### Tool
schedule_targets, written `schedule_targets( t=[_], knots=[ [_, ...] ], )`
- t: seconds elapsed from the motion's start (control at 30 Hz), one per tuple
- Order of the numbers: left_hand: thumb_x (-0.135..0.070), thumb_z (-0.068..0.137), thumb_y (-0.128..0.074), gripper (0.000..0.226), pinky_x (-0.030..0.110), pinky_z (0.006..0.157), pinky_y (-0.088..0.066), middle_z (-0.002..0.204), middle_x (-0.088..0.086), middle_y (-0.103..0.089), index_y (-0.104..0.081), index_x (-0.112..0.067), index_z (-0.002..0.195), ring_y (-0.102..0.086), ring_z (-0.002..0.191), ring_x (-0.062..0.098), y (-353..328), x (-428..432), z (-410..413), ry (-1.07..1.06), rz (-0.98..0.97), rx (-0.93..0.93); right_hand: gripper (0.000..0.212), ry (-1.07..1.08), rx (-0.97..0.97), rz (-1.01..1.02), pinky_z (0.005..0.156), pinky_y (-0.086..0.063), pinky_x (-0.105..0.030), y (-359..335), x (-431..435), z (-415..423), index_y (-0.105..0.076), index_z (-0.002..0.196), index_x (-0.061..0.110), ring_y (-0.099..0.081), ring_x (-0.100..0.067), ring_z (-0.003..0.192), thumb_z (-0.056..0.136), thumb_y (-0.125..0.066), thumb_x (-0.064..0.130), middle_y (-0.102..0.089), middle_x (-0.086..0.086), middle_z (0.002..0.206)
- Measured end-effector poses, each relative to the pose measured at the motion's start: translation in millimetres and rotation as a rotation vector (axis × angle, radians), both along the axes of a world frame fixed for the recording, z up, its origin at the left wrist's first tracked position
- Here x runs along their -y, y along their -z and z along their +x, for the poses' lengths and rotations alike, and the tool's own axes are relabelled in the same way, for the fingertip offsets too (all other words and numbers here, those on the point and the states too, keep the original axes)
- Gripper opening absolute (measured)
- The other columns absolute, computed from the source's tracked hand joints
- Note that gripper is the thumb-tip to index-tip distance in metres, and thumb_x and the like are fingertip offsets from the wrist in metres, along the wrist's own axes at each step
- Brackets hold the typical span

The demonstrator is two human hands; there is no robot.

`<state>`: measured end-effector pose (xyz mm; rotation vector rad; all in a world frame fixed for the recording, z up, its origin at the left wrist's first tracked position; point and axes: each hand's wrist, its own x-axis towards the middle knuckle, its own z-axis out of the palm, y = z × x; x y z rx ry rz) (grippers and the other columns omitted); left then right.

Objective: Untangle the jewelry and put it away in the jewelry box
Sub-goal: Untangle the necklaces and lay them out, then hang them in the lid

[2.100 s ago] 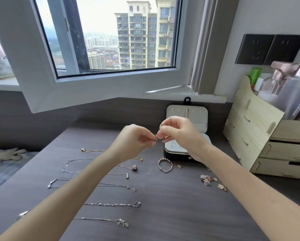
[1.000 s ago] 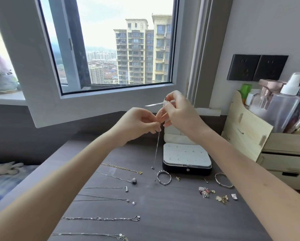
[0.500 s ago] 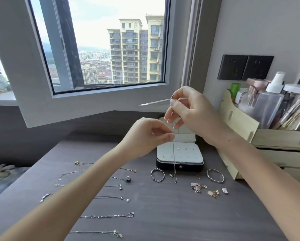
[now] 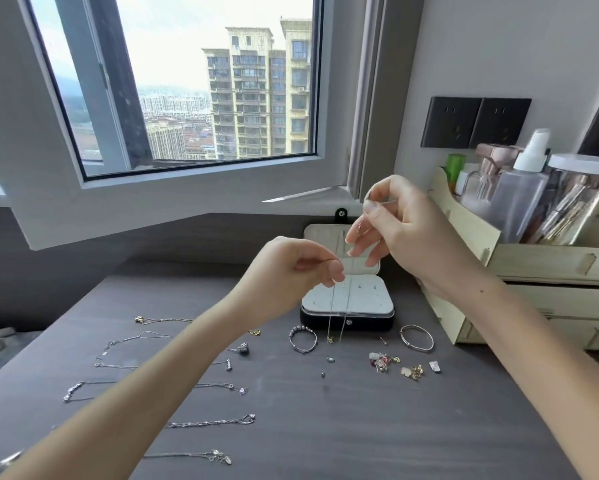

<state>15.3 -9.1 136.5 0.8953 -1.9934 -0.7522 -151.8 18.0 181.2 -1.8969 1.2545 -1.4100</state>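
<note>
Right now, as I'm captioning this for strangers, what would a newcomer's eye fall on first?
The raised left hand and right hand, mid-frame, pinching a thin chain that dangles before the open jewelry box. Then the other chains laid in rows on the dark table, left of it.

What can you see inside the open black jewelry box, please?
A white padded tray with tiny studs. The thin silver chain hangs in front, and the right hand hides part of the cream lid.

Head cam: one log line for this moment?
left hand: pinches chain | right hand: pinches chain higher up | chain: hangs in front of open jewelry box | stage: untangling, not stowed
</note>
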Motion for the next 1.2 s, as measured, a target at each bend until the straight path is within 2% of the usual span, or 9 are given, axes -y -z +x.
schedule_targets(
  t=[0.27, 0.5, 0.63, 0.73, 0.83, 1.0, 1.07, 1.13, 1.2],
  knots=[
    [-0.007, 0.086, -0.058, 0.012, 0.039, 0.082, -0.052, 0.072, -0.007, -0.069, -0.066, -0.008, 0.078, -0.063, 0.074, 0.011, -2, -4, -7, -0.033, 0.000, -0.031, 0.014, -0.050, 0.150, 0.201, 0.042, -0.035, -0.023, 17, 0, -7, -0.040, 0.088, 0.015, -0.051, -0.016, 0.046, 0.100, -0.035, 0.010, -0.069, -0.010, 0.064],
    [-0.010, 0.092, -0.049, 0.013, 0.034, 0.080, -0.054, 0.068, 0.001, -0.064, -0.054, -0.008, 0.080, -0.060, 0.071, 0.015, -4, -1, -11, 0.077, 0.203, -0.209, 0.008, -0.161, 0.099, 0.337, 0.047, -0.026, -0.020, 17, 1, -14, -0.049, 0.086, 0.015, -0.035, -0.008, 0.048, 0.094, -0.050, 0.015, -0.045, 0.006, 0.053],
    [-0.004, 0.094, -0.046, 0.018, 0.032, 0.072, -0.053, 0.065, 0.005, -0.052, -0.053, -0.009, 0.078, -0.050, 0.064, 0.018, -2, 4, -13, 0.078, 0.234, -0.206, 0.027, -0.137, -0.223, 0.323, 0.057, -0.034, -0.021, 16, 4, -19, -0.061, 0.103, 0.021, -0.039, -0.004, 0.051, 0.079, -0.072, 0.022, -0.043, 0.015, 0.050],
    [-0.003, 0.093, -0.048, 0.019, 0.031, 0.067, -0.051, 0.064, 0.005, -0.046, -0.054, -0.010, 0.076, -0.044, 0.063, 0.017, -1, 11, -12, 0.077, 0.229, -0.215, 0.008, -0.123, -0.339, 0.273, 0.052, -0.034, -0.017, 12, 6, -17, -0.070, 0.089, 0.014, -0.040, -0.003, 0.047, 0.081, -0.071, 0.017, -0.047, 0.012, 0.048],
    [-0.007, 0.090, -0.053, 0.013, 0.029, 0.068, -0.049, 0.065, 0.005, -0.046, -0.055, -0.008, 0.077, -0.045, 0.064, 0.016, -1, 21, -10, 0.072, 0.209, -0.217, 0.011, -0.093, -0.380, 0.272, 0.058, -0.042, -0.019, 5, 12, -20, -0.071, 0.078, 0.013, -0.051, -0.004, 0.055, 0.084, -0.067, 0.022, -0.059, 0.006, 0.056],
    [-0.015, 0.090, -0.058, 0.012, 0.030, 0.071, -0.043, 0.073, 0.009, -0.050, -0.058, -0.008, 0.080, -0.047, 0.070, 0.019, -1, 44, -10, 0.077, 0.197, -0.201, 0.012, 0.022, -0.412, 0.191, 0.062, -0.046, -0.016, -7, 34, -25, -0.070, 0.076, 0.021, -0.056, 0.003, 0.063, 0.084, -0.067, 0.030, -0.067, 0.005, 0.071],
    [-0.026, 0.083, -0.058, 0.016, 0.030, 0.072, -0.042, 0.071, 0.004, -0.051, -0.060, -0.011, 0.079, -0.048, 0.069, 0.017, -2, 57, -13, 0.076, 0.192, -0.215, 0.013, 0.023, -0.393, 0.176, 0.076, -0.051, -0.023, -13, 48, -28, -0.070, 0.082, 0.020, -0.063, -0.005, 0.081, 0.085, -0.065, 0.032, -0.070, 0.001, 0.087],
    [-0.030, 0.082, -0.057, 0.018, 0.032, 0.074, -0.042, 0.070, 0.003, -0.051, -0.060, -0.012, 0.079, -0.048, 0.070, 0.018, -5, 71, -16, 0.084, 0.192, -0.259, 0.017, -0.066, -0.266, 0.236, 0.087, -0.053, -0.030, -20, 62, -28, -0.069, 0.091, 0.013, -0.066, -0.013, 0.091, 0.088, -0.062, 0.028, -0.072, -0.002, 0.093],
    [-0.027, 0.086, -0.058, 0.018, 0.033, 0.076, -0.042, 0.070, 0.003, -0.052, -0.059, -0.010, 0.080, -0.047, 0.071, 0.018, -6, 84, -20, 0.097, 0.191, -0.313, 0.019, -0.142, -0.120, 0.285, 0.087, -0.055, -0.032, -23, 78, -26, -0.065, 0.095, 0.004, -0.069, -0.018, 0.085, 0.092, -0.057, 0.021, -0.071, -0.007, 0.084]
  ],
)
